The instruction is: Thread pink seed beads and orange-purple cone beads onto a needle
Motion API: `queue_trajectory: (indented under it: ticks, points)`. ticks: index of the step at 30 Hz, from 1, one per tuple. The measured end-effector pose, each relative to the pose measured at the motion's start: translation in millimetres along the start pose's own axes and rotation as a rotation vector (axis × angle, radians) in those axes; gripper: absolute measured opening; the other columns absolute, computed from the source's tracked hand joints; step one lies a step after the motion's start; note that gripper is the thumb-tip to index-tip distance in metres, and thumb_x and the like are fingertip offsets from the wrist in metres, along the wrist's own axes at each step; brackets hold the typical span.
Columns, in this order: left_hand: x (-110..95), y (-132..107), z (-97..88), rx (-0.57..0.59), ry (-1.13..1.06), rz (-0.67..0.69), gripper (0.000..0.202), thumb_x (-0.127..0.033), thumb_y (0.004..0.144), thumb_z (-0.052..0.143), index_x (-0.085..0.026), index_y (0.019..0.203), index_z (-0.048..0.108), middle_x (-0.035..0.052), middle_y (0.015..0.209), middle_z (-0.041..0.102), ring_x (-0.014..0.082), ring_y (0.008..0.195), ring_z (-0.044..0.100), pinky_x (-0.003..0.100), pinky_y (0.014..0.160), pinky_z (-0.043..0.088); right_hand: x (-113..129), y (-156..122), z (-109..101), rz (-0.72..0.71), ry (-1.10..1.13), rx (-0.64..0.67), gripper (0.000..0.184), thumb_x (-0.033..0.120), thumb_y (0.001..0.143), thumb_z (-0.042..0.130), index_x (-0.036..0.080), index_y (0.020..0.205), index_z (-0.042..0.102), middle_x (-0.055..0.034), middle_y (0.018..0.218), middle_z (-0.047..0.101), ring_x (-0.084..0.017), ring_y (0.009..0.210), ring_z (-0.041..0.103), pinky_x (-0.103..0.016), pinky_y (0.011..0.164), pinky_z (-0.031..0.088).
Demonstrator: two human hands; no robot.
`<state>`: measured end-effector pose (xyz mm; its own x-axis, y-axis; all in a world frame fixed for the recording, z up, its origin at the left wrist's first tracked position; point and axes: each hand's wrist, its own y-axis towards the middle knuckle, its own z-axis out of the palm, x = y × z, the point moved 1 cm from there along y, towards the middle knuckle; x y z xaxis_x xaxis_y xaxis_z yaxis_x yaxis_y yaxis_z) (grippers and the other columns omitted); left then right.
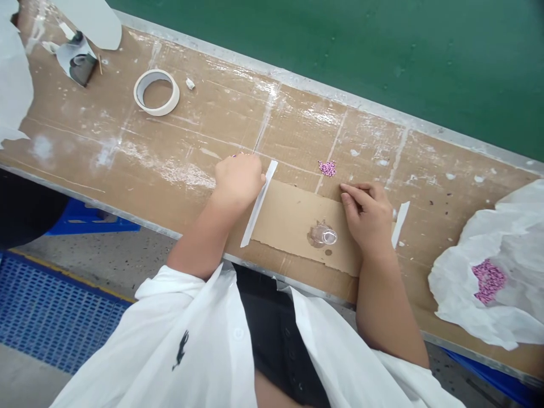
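My left hand (pixel 238 178) is curled closed over the cardboard-covered table, beside a white tape strip (pixel 259 204). Tiny purple specks show at its far edge; its fingertips are mostly hidden. The fingers of my right hand (pixel 369 212) are drawn together over the right end of a flat cardboard piece (pixel 293 212). Whatever they pinch, if anything, is too small to make out. A small clear cup (pixel 329 236) stands on the cardboard in a wet-looking patch. Just beyond the cardboard lies a little heap of pink-purple beads (pixel 327 168), close to my right fingertips.
Crumpled white paper (pixel 467 249) at right holds more pink-purple beads (pixel 489 280). A masking tape roll (pixel 173 102) lies at back left, near a white scrap (pixel 190 84). Another tape strip (pixel 400 224) is at the cardboard's right. White sheets (pixel 93 22) occupy the far left corner.
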<state>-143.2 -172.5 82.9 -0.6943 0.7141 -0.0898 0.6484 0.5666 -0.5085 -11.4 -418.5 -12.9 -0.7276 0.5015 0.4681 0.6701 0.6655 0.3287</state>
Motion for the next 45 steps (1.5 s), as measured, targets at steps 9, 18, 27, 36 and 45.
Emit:
queue_trajectory:
  ticks: [9, 18, 27, 36, 45]
  points:
    - [-5, -4, 1.9, 0.028, 0.014, 0.003, 0.043, -0.009, 0.084, 0.042, -0.012, 0.114, 0.074, 0.0194, 0.114, 0.074, 0.0297, 0.107, 0.07, 0.037, 0.086, 0.052, -3, 4, 2, 0.106, 0.046, -0.018, 0.012, 0.031, 0.093, 0.06, 0.026, 0.088, 0.069, -0.0048, 0.089, 0.068, -0.022, 0.078, 0.062, -0.04, 0.076, 0.054]
    - [-8, 2, 4.6, 0.044, -0.017, -0.054, 0.042, -0.004, 0.085, 0.041, -0.011, 0.108, 0.075, 0.0202, 0.109, 0.074, 0.031, 0.107, 0.07, 0.037, 0.085, 0.05, -5, 5, 8, 0.106, -0.047, 0.049, 0.009, 0.025, 0.095, 0.049, 0.026, 0.086, 0.052, -0.0077, 0.091, 0.059, -0.027, 0.091, 0.058, -0.046, 0.084, 0.05]
    - [-25, -13, 9.1, 0.086, -0.698, 0.475, 0.015, -0.023, 0.093, 0.051, -0.018, 0.079, 0.053, -0.0002, 0.075, 0.056, 0.0131, 0.072, 0.051, 0.028, 0.072, 0.039, 30, -6, -26, 0.14, 0.696, -0.147, 0.019, 0.039, 0.098, 0.062, 0.025, 0.09, 0.053, 0.0017, 0.082, 0.052, -0.013, 0.064, 0.049, -0.031, 0.062, 0.042]
    - [-57, -17, 57.9, 0.606, -1.513, 0.638, 0.045, -0.047, 0.073, 0.084, -0.015, 0.092, 0.058, -0.0021, 0.08, 0.061, 0.0069, 0.068, 0.049, 0.025, 0.066, 0.038, 59, -18, -37, 0.055, 0.757, -0.065, 0.003, 0.025, 0.099, 0.061, 0.025, 0.096, 0.06, -0.0024, 0.091, 0.059, -0.016, 0.082, 0.059, -0.033, 0.072, 0.047]
    - [-61, -21, 65.3, 0.469, -1.466, 0.803, 0.022, -0.034, 0.081, 0.076, -0.015, 0.082, 0.065, -0.0013, 0.074, 0.064, 0.008, 0.068, 0.055, 0.024, 0.067, 0.042, 58, -21, -36, -0.003, 0.628, -0.086, 0.005, 0.025, 0.1, 0.058, 0.025, 0.095, 0.058, -0.0026, 0.09, 0.058, -0.018, 0.083, 0.061, -0.035, 0.073, 0.05]
